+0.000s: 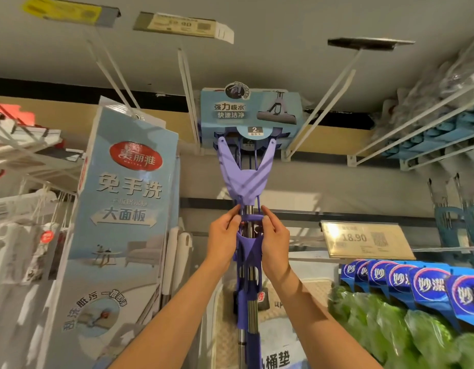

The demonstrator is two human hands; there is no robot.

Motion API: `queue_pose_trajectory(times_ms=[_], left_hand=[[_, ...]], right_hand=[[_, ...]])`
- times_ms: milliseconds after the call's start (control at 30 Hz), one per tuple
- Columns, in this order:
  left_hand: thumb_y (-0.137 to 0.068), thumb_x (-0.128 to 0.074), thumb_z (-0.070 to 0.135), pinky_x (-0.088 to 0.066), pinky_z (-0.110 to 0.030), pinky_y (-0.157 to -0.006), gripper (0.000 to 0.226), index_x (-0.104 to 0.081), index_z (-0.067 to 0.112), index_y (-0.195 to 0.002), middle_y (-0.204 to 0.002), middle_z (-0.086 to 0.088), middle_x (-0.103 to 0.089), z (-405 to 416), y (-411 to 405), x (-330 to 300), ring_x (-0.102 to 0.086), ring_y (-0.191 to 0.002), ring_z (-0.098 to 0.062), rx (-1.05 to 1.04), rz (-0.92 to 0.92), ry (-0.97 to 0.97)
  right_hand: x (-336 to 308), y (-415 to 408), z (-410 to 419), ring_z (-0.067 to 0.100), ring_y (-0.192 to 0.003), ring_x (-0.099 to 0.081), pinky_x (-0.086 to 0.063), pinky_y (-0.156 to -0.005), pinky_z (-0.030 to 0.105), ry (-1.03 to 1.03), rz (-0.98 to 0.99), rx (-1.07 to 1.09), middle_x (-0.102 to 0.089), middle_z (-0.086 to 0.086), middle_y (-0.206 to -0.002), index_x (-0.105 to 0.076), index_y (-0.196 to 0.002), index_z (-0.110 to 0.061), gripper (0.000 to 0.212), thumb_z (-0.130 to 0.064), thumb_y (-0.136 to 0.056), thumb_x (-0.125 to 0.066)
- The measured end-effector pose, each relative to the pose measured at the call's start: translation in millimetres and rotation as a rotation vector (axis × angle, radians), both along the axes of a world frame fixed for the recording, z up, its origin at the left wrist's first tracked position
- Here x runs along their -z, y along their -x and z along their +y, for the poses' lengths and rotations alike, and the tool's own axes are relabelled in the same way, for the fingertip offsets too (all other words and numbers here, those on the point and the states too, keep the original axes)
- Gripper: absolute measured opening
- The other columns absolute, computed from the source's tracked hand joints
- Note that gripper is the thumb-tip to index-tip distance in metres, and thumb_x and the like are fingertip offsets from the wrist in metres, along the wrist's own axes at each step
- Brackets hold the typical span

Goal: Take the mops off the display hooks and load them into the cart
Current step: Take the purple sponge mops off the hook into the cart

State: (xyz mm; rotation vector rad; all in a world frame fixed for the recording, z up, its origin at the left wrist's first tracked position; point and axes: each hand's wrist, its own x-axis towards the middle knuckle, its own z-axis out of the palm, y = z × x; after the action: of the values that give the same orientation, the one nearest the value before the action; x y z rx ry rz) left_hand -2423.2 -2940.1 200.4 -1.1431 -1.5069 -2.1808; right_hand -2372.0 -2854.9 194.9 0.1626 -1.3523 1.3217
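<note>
Both hands, left hand [224,234] and right hand [274,235], grip the purple mop [244,182] with curled fingers; lift straight up, since its display hook [190,89] is probably behind the packaging.

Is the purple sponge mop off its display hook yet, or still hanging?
Still hanging: the purple sponge mop stands upright, its boxed head against the white wire hook, with left hand and right hand gripping the shaft.

Shop aisle: price tag [363,239], display hooks [321,102]
</note>
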Motion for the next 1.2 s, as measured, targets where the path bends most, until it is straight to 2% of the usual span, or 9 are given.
queue_pose_trajectory(times_ms=[100,333,567,700,867,967,1067,1133,1200], left_hand=[[-0.105,-0.049,0.012,-0.056,-0.039,-0.094,0.033,-0.064,0.022,-0.132,-0.103,0.007,-0.076,1,4,3,-0.07,-0.1,-0.023,-0.015,0.003,-0.009],[-0.105,-0.049,0.011,-0.055,-0.016,-0.076,0.031,-0.063,0.015,-0.132,-0.106,0.003,-0.074,-6,2,6,-0.07,-0.09,-0.003,-0.034,0.033,-0.066],[-0.105,-0.048,0.014,-0.055,-0.018,-0.075,0.031,-0.061,0.016,-0.133,-0.105,0.001,-0.075,-8,3,8,-0.072,-0.09,-0.007,-0.023,0.007,-0.017],[-0.105,-0.047,0.015,-0.055,-0.017,-0.074,0.031,-0.061,0.017,-0.133,-0.103,0.002,-0.074,-7,3,8,-0.071,-0.087,-0.005,-0.033,-0.026,0.003],[-0.106,-0.048,0.018,-0.056,-0.023,-0.082,0.031,-0.062,0.016,-0.133,-0.104,0.003,-0.074,-8,2,11,-0.07,-0.094,-0.012,-0.067,-0.022,0.024],[-0.107,-0.045,0.015,-0.052,-0.013,-0.083,0.034,-0.056,0.02,-0.139,-0.121,0.005,-0.068,-12,-5,12,-0.066,-0.104,-0.004,-0.129,0.023,0.03],[-0.107,-0.044,0.019,-0.054,-0.013,-0.081,0.037,-0.048,0.033,-0.141,-0.123,0.015,-0.062,-16,-15,17,-0.064,-0.096,0.009,-0.138,0.086,0.073],[-0.107,-0.046,0.025,-0.055,-0.029,-0.096,0.037,-0.051,0.032,-0.142,-0.135,0.008,-0.06,-18,-18,22,-0.062,-0.114,-0.004,-0.148,0.125,0.126],[-0.106,-0.046,0.027,-0.05,-0.029,-0.104,0.039,-0.05,0.029,-0.145,-0.147,0.002,-0.051,-26,-26,27,-0.054,-0.13,-0.014,-0.18,0.161,0.174]], right_hand=[[2,0,2,0.006,-0.094,-0.07,-0.055,-0.079,0.019,-0.011,0.018,-0.018,-0.071,0.005,-0.113,-0.062,-0.119,-0.024,0.031,-0.005,-0.105,-0.043],[3,4,-6,0.02,-0.097,-0.072,-0.058,-0.081,0.03,0.005,0.01,-0.049,-0.073,0.005,-0.11,-0.066,-0.107,-0.037,0.035,-0.009,-0.105,-0.046],[7,4,-4,0.018,-0.095,-0.072,-0.058,-0.079,0.026,-0.017,-0.028,-0.027,-0.073,0.003,-0.108,-0.064,-0.111,-0.035,0.031,-0.01,-0.105,-0.046],[6,2,0,0.013,-0.09,-0.071,-0.056,-0.075,0.022,-0.067,-0.075,0.044,-0.073,-0.005,-0.101,-0.064,-0.121,-0.026,0.028,-0.011,-0.105,-0.047],[9,6,8,0.019,-0.092,-0.066,-0.056,-0.084,0.044,-0.157,-0.146,0.113,-0.073,0.006,-0.113,-0.065,-0.128,-0.025,0.03,-0.02,-0.105,-0.047],[12,3,8,0.014,-0.102,-0.062,-0.053,-0.089,0.033,-0.185,-0.184,0.111,-0.066,0.007,-0.13,-0.054,-0.142,-0.02,0.037,-0.018,-0.106,-0.046],[19,-4,5,0.006,-0.119,-0.061,-0.051,-0.101,0.03,-0.222,-0.216,0.113,-0.059,-0.004,-0.138,-0.045,-0.149,-0.022,0.043,-0.019,-0.106,-0.047],[25,-11,1,-0.006,-0.107,-0.063,-0.052,-0.093,0.019,-0.237,-0.227,0.145,-0.062,-0.011,-0.125,-0.045,-0.147,-0.025,0.043,-0.019,-0.105,-0.049],[30,-20,-5,0.003,-0.111,-0.064,-0.054,-0.096,0.028,-0.245,-0.203,0.198,-0.06,-0.01,-0.119,-0.046,-0.145,-0.025,0.042,-0.021,-0.104,-0.052]])
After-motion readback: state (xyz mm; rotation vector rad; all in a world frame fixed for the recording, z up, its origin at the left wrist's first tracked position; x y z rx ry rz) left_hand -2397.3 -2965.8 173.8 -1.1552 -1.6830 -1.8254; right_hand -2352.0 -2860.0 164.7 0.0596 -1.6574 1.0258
